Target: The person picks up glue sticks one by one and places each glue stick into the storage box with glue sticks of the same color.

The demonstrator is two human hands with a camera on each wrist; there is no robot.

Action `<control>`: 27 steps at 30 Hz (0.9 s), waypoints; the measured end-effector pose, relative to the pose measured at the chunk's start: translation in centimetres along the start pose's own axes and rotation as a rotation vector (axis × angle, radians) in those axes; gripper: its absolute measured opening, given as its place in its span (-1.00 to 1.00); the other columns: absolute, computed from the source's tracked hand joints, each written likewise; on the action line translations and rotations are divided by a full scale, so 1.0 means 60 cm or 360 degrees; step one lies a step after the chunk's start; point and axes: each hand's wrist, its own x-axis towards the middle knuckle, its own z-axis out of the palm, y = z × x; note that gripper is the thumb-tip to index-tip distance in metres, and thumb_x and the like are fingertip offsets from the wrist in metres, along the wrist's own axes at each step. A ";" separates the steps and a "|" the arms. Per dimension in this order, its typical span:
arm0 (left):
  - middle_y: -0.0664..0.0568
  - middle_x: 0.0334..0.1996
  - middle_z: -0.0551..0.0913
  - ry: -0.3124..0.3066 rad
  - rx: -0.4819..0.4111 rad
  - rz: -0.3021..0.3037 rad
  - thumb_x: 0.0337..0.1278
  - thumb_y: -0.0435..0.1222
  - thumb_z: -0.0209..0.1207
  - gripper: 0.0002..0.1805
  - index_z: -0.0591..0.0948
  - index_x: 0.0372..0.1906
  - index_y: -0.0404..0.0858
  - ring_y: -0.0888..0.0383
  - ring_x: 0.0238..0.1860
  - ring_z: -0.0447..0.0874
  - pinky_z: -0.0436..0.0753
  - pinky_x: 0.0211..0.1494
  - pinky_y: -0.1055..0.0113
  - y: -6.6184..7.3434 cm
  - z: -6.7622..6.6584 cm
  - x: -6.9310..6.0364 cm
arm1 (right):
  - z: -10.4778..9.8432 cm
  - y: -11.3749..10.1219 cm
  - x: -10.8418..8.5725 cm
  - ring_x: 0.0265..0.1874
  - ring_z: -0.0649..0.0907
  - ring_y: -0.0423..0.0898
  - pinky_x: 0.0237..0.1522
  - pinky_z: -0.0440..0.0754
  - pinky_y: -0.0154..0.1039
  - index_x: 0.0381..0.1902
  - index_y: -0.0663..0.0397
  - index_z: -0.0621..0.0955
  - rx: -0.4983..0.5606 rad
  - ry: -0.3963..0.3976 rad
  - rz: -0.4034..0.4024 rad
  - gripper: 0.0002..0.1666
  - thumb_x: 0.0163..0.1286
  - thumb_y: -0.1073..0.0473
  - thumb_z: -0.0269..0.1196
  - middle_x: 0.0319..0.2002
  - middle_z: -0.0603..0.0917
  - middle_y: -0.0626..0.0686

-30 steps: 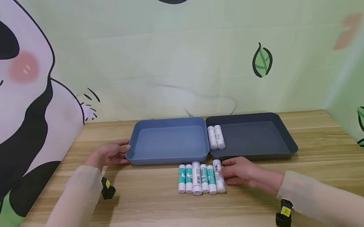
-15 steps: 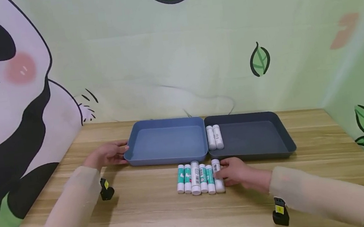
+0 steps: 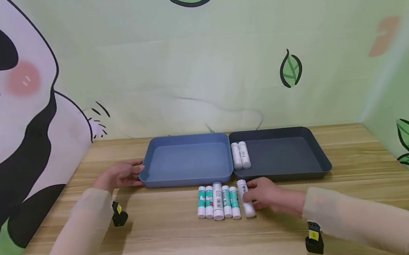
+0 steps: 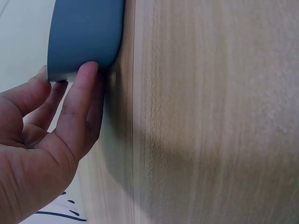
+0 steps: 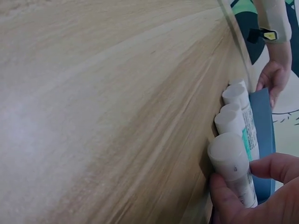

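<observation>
Fingers of the right hand [image 3: 270,192] pinch a white tube [image 3: 249,210] beside five others [image 3: 217,201] on the tabletop [image 3: 188,247]. Those of the left hand [image 3: 120,174], slightly apart, touch a blue tray [image 3: 189,158].

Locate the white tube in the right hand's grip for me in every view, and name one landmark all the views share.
Head: the white tube lies in the lower half, right of the middle, at the right end of the row.
Left wrist: not in it.
Right wrist: lower right, nearest the camera.
Shared landmark: the blue tray, near the head view's middle, left wrist's upper left, right wrist's right side.
</observation>
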 end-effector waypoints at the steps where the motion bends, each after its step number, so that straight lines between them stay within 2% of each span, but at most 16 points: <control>1: -0.18 0.24 0.40 -0.0002 -0.0001 0.0004 0.63 -0.28 -0.11 -0.26 -0.19 0.66 -0.26 0.25 -0.09 0.59 0.77 0.08 0.34 0.000 0.000 0.000 | -0.002 0.001 0.001 -0.04 0.69 0.02 0.00 0.80 -0.08 0.43 0.63 0.24 0.0012 -0.0010 -0.0006 -0.17 0.25 0.41 0.24 0.20 0.52 0.42; 4: -0.20 0.27 0.39 -0.0007 0.0000 0.0018 0.63 -0.29 -0.11 -0.26 -0.19 0.66 -0.26 0.26 -0.08 0.58 0.76 0.09 0.34 0.001 0.001 0.000 | -0.005 -0.002 -0.006 -0.10 0.67 -0.03 0.00 0.80 -0.07 0.42 0.62 0.25 0.0048 -0.0011 0.0006 -0.21 0.26 0.43 0.21 0.17 0.53 0.43; 7: -0.17 0.24 0.42 -0.0003 -0.0012 0.0023 0.63 -0.29 -0.10 -0.26 -0.17 0.66 -0.26 0.27 -0.10 0.59 0.77 0.06 0.35 0.001 0.000 0.002 | -0.006 -0.010 -0.017 -0.08 0.65 -0.02 0.05 0.78 -0.03 0.43 0.61 0.25 0.0059 -0.0001 0.0029 -0.24 0.32 0.45 0.17 0.22 0.50 0.48; 13: -0.01 0.04 0.55 -0.0061 -0.0011 0.0061 0.64 -0.31 -0.14 -0.26 -0.23 0.65 -0.31 0.31 -0.15 0.63 0.77 0.02 0.35 0.001 0.001 -0.001 | -0.018 -0.023 -0.029 0.06 0.63 0.03 0.19 0.72 0.02 0.49 0.55 0.21 0.0008 -0.0012 0.0084 -0.22 0.39 0.38 0.19 0.32 0.44 0.50; 19: -0.14 0.19 0.50 -0.0062 -0.0022 0.0074 0.61 -0.27 -0.05 -0.22 -0.17 0.66 -0.30 0.29 -0.11 0.64 0.77 0.08 0.33 -0.007 -0.002 0.002 | -0.032 -0.040 -0.044 0.06 0.63 0.05 0.19 0.72 0.02 0.51 0.49 0.20 0.0014 -0.0061 0.0061 -0.23 0.42 0.35 0.16 0.33 0.44 0.47; 24: -0.11 0.09 0.55 -0.0127 -0.0075 0.0099 0.52 -0.21 0.10 -0.13 -0.12 0.66 -0.28 0.24 -0.10 0.66 0.78 0.07 0.31 -0.018 -0.017 0.013 | -0.050 -0.063 -0.056 0.12 0.61 0.06 0.24 0.69 0.04 0.54 0.44 0.18 0.0018 -0.0089 0.0048 -0.22 0.45 0.30 0.15 0.37 0.41 0.43; 27: -0.13 0.13 0.53 -0.0083 -0.0058 0.0080 0.56 -0.24 0.04 -0.19 -0.11 0.66 -0.26 0.24 -0.11 0.65 0.78 0.07 0.33 -0.012 -0.011 0.009 | -0.064 -0.076 -0.059 0.15 0.60 0.06 0.20 0.72 -0.04 0.56 0.42 0.15 -0.0004 -0.0102 0.0022 -0.19 0.45 0.28 0.15 0.38 0.40 0.42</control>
